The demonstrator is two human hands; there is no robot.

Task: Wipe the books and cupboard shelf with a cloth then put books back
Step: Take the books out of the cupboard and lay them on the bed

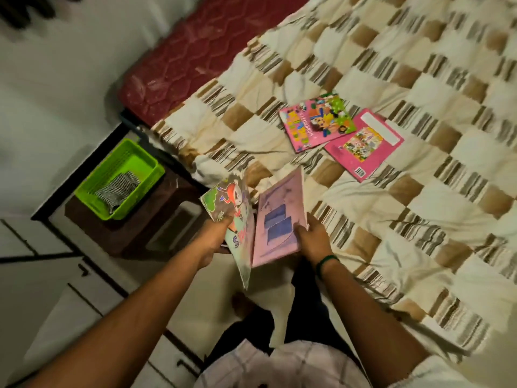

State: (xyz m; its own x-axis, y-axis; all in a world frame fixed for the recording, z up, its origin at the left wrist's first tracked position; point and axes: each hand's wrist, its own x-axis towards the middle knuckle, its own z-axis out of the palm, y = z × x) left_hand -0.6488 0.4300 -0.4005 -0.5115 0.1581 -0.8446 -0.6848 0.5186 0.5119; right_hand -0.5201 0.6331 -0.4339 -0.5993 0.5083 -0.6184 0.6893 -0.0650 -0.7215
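My left hand [213, 238] grips a colourful cartoon book [233, 208] by its lower edge, held upright over the bed's edge. Beside it, my right hand [312, 238] holds a pale pink book [279, 217] with blue rectangles on its cover. Two more pink picture books lie flat on the bed: a cartoon one [317, 121] and, partly under it, one showing its back cover [365, 145]. A striped cloth [117, 191] lies in a green basket [98, 175] at the left.
The bed carries a cream and brown checked sheet [419, 205] over a maroon mattress [195, 51]. The basket stands on a dark brown stool [145, 228]. White cupboard doors with black handles [82, 269] run along the lower left. My legs and one foot are below.
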